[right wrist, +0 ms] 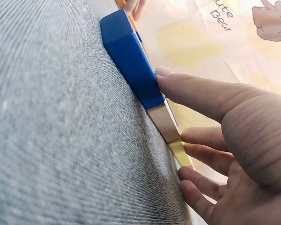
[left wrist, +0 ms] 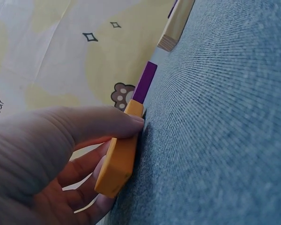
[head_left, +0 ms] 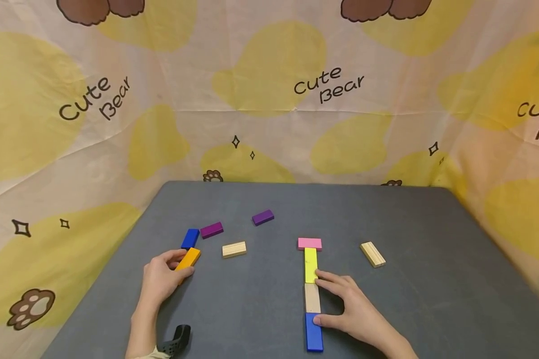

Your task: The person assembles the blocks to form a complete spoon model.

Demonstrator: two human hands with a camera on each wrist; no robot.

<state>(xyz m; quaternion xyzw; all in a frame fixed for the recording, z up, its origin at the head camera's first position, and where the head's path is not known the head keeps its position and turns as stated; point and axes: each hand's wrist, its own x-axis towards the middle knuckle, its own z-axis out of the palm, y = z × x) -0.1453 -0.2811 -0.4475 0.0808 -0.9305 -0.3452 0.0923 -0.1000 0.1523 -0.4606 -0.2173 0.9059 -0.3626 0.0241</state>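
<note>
My left hand (head_left: 159, 279) pinches an orange wooden block (head_left: 189, 259) between thumb and fingers, low over the grey table at the left. Just beyond it lies a blue block (head_left: 190, 239). A column of flat blocks runs away from me: a blue block (head_left: 314, 336) nearest, then a plain wood block (head_left: 312, 298), a yellow block (head_left: 311, 264), and a pink block (head_left: 310, 244) set crosswise at the far end. Beside this column, my right hand (head_left: 352, 309) has its fingers loosely extended. Its thumb touches the near blue block, and its fingertips meet the yellow block's right edge.
Two purple blocks (head_left: 212, 230) and a plain wood block (head_left: 234, 250) lie across the left and middle of the grey table (head_left: 269, 299). Another plain block (head_left: 373, 254) lies to the right. A patterned cloth (head_left: 269, 89) hangs behind and at the sides.
</note>
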